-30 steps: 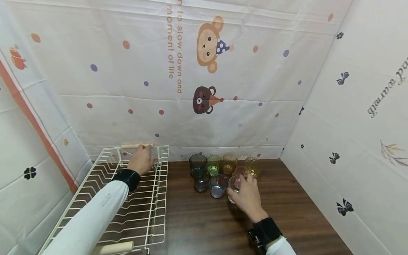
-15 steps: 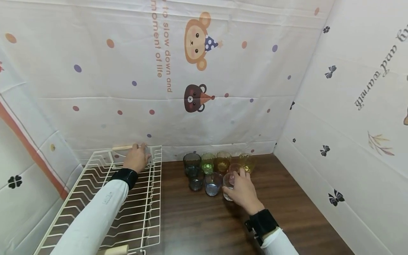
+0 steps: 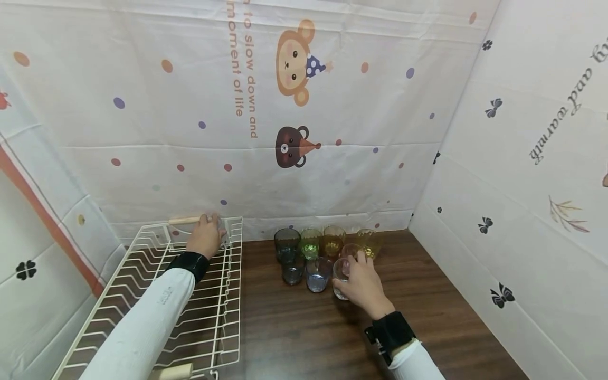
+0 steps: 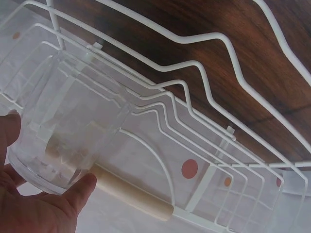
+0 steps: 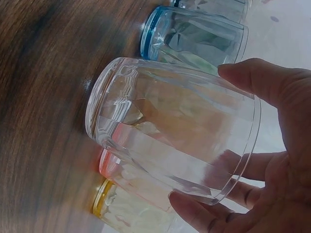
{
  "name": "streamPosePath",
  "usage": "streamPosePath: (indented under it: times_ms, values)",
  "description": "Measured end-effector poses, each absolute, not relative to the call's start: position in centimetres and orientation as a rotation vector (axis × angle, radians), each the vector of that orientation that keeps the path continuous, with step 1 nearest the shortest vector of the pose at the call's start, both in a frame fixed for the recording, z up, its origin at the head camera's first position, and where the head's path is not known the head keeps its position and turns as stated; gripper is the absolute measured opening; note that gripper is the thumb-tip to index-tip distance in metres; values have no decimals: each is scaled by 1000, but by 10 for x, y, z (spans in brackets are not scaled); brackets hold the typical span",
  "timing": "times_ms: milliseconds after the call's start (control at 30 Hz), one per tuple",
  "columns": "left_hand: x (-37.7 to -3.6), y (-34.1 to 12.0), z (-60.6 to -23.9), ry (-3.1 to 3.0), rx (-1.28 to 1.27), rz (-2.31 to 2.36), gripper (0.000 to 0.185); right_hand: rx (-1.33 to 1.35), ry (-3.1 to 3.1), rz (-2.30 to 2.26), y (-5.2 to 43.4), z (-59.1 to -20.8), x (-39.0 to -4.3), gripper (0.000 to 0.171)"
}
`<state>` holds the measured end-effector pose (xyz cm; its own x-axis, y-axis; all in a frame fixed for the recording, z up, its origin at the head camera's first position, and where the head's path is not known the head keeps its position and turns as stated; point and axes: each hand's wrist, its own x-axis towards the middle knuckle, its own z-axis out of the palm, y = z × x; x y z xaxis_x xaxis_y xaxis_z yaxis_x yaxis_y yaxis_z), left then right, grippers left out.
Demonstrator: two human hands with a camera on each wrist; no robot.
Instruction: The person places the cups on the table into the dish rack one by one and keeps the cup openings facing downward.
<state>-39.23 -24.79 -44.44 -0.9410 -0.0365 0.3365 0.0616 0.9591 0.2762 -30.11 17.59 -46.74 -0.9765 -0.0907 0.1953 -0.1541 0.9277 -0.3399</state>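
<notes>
In the far right corner of the white wire dish rack [image 3: 239, 316], my left hand [image 3: 205, 238] holds a clear glass [image 4: 73, 121]. The left wrist view shows thumb and fingers around its thick base end, with its mouth end toward the wires. On the wooden table, my right hand [image 3: 363, 285] grips another clear glass [image 5: 175, 131] near its rim, thumb on one side and fingers on the other. This glass is upright, base down; whether it touches the table I cannot tell. Behind it stand a pink glass [image 3: 350, 252] and a yellow glass [image 3: 372, 240].
Left of the right hand stand a blue glass [image 3: 317, 277], a small dark glass [image 3: 292, 272], a dark teal glass [image 3: 286, 243], a green glass [image 3: 311, 243] and an amber glass [image 3: 334, 240]. Printed cloth walls [image 3: 361, 179] close off the back and sides.
The head view has shifted slightly, so the scene sits a little further left. Both hands keep their hold on the clear glasses, with hardly any movement against rack and table.
</notes>
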Motion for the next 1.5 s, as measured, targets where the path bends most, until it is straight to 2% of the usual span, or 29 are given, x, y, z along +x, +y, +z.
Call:
streamPosePath:
  times_ms: [367, 933, 1167, 1500]
  values:
    - [-393, -249, -451, -2758, -17, -395, 65, 188, -2904, 511, 177, -470, -303, 78]
    - [-381, -244, -438, -2716, -105, -415, 65, 196, -2914, 483, 176, -468, -305, 81]
    - [-358, -231, -414, -2730, -170, -416, 65, 212, -2901, 489, 174, -471, -303, 84]
    - [-305, -212, -380, -2718, -367, -222, 56, 221, -2872, 508, 179, -478, -299, 86]
